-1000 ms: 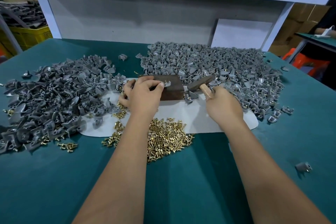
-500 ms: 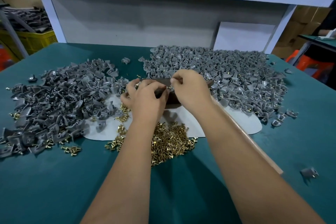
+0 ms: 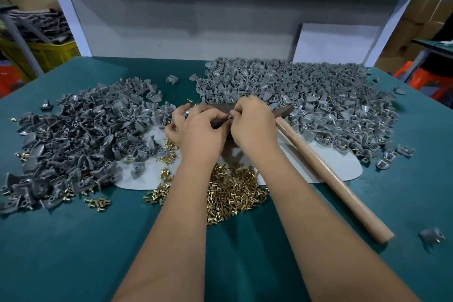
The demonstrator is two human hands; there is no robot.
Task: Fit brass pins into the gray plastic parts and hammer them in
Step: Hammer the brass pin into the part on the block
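- Two hands – left hand (image 3: pixel 201 130) and right hand (image 3: pixel 255 125) – pinch one small gray plastic part (image 3: pixel 230 115) over a dark block (image 3: pixel 220 108).
- Two gray part heaps (image 3: pixel 81 135); one brass pins pile (image 3: pixel 232 186); one hammer (image 3: pixel 326 169) on the table (image 3: pixel 73 252).

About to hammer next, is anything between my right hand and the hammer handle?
Nothing visible. The hammer handle lies bare on the mat and table just right of the right hand, which is pinching a small part with the left hand.

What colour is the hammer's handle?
Light, natural wood tan; the hammer handle shows best in the head view.
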